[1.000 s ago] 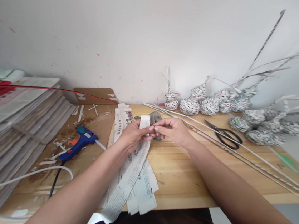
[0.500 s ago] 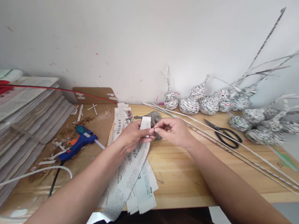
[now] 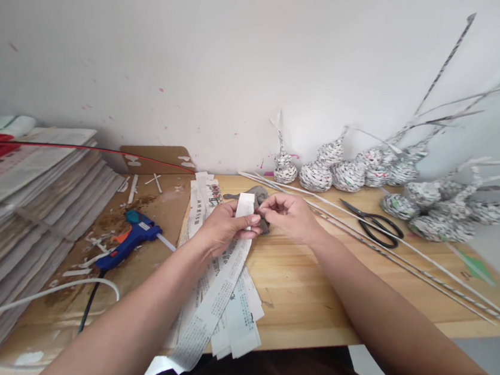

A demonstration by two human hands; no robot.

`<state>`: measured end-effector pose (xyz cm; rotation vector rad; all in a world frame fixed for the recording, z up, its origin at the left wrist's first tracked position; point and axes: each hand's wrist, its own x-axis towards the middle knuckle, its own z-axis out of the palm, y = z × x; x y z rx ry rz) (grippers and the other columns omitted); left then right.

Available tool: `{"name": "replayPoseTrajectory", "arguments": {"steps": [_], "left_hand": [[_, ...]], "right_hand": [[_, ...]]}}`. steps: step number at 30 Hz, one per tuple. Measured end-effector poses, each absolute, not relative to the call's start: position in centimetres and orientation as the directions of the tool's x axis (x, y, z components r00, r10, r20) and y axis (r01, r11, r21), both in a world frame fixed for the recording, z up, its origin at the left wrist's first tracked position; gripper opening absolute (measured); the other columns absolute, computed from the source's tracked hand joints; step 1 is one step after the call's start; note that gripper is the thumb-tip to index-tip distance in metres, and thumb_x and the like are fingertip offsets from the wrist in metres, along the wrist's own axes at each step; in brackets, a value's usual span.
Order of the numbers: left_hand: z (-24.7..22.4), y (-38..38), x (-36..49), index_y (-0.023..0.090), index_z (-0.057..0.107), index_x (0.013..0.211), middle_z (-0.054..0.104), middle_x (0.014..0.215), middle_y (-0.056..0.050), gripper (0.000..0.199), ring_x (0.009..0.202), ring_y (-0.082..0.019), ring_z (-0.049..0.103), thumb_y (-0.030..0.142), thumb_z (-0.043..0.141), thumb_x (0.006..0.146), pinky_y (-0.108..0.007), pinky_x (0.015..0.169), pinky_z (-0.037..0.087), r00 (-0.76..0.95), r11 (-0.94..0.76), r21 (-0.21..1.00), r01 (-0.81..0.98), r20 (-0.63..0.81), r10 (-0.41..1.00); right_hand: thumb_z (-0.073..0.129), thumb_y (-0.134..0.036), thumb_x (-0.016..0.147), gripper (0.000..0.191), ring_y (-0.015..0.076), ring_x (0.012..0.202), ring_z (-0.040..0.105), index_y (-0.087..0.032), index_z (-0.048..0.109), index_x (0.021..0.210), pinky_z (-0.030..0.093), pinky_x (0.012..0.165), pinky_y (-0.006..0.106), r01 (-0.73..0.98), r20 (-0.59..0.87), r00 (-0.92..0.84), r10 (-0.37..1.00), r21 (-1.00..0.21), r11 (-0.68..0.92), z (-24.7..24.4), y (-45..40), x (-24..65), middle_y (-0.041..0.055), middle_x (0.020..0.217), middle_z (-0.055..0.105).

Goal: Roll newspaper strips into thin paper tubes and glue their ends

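My left hand pinches a long newspaper strip near its upper end, thumb on top, and the printed tail hangs down past the table's front edge. Close beside it, to the right, my right hand has its fingertips pressed together at the strip's edge; whatever they hold is too small to make out. More newspaper strips lie fanned out beneath. Behind both hands is a crumpled grey cloth, partly hidden by them.
Long thin rolled paper sticks cross the table to the right, by black scissors. Woven paper gourds line the wall. At left are a blue glue gun, its cord, paper scraps and a tall newspaper stack.
My right hand has shifted slightly, its fingertips drawing a little away from my left thumb. The left hand keeps its hold on the newspaper strip.
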<state>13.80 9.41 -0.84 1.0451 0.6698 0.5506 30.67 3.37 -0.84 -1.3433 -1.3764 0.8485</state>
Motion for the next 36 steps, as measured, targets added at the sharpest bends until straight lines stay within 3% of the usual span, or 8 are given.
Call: {"name": "replayPoseTrajectory", "arguments": {"steps": [3,8,11,14,21,36], "left_hand": [[-0.6,9.3,13.7,0.012,0.066,0.09,0.065,0.068,-0.002,0.035,0.06,-0.011,0.065,0.023,0.083,0.062,-0.017,0.052,0.053,0.665,0.399,0.911,-0.099,-0.238,0.708],[-0.4,9.0,13.7,0.01,0.066,0.085,0.065,0.068,-0.005,0.03,0.058,-0.013,0.066,0.037,0.074,0.072,-0.02,0.051,0.052,0.671,0.328,0.942,-0.069,-0.2,0.714],[-0.4,9.0,13.7,0.011,0.066,0.088,0.066,0.069,-0.006,0.036,0.059,-0.015,0.067,0.044,0.068,0.076,-0.022,0.051,0.053,0.674,0.295,0.954,-0.054,-0.183,0.715],[-0.6,8.9,13.8,0.011,0.065,0.09,0.067,0.07,-0.006,0.037,0.059,-0.016,0.067,0.045,0.069,0.075,-0.023,0.052,0.053,0.684,0.255,0.966,-0.035,-0.163,0.712],[-0.8,8.7,14.0,0.012,0.062,0.084,0.066,0.069,-0.005,0.039,0.059,-0.014,0.065,0.05,0.066,0.076,-0.024,0.054,0.054,0.69,0.144,0.988,0.06,-0.145,0.709],[-1.3,8.6,14.1,0.013,0.063,0.087,0.067,0.071,-0.006,0.032,0.064,-0.018,0.068,0.044,0.062,0.08,-0.03,0.061,0.057,0.675,0.057,0.997,0.054,-0.078,0.733]], "right_hand": [[0.062,-0.036,0.078,0.02,0.01,0.055,0.052,-0.016,0.059,0.077,0.04,0.051,0.022,0.254,0.144,0.161,0.976,-0.962,0.1,-0.6,3.6,31.1,-0.0007,0.064,0.058],[0.057,-0.043,0.083,0.03,0.0083,0.05,0.049,-0.017,0.053,0.067,0.038,0.047,0.021,0.236,0.104,0.107,0.989,-0.969,0.076,-0.3,3.6,31.1,-0.002,0.059,0.053],[0.059,-0.039,0.082,0.024,0.0097,0.058,0.055,-0.016,0.064,0.089,0.038,0.046,0.02,0.201,0.063,0.075,0.995,-0.978,0.047,-0.5,3.6,31.1,0.0021,0.075,0.062],[0.061,-0.039,0.081,0.032,0.0105,0.064,0.057,-0.017,0.068,0.104,0.038,0.048,0.02,0.141,0.048,0.001,0.999,-0.989,0.047,-0.6,3.6,31.1,0.0038,0.084,0.066],[0.067,-0.043,0.077,0.034,0.0078,0.051,0.045,-0.015,0.073,0.095,0.032,0.044,0.019,0.077,0.043,0.068,0.997,-0.996,0.038,-1.1,3.6,30.8,-0.002,0.057,0.054],[0.071,-0.043,0.071,0.03,0.0072,0.047,0.046,-0.014,0.068,0.075,0.03,0.036,0.018,-0.054,-0.034,0.188,0.982,-0.998,-0.025,-1.0,3.7,30.1,-0.0007,0.057,0.055]]}}
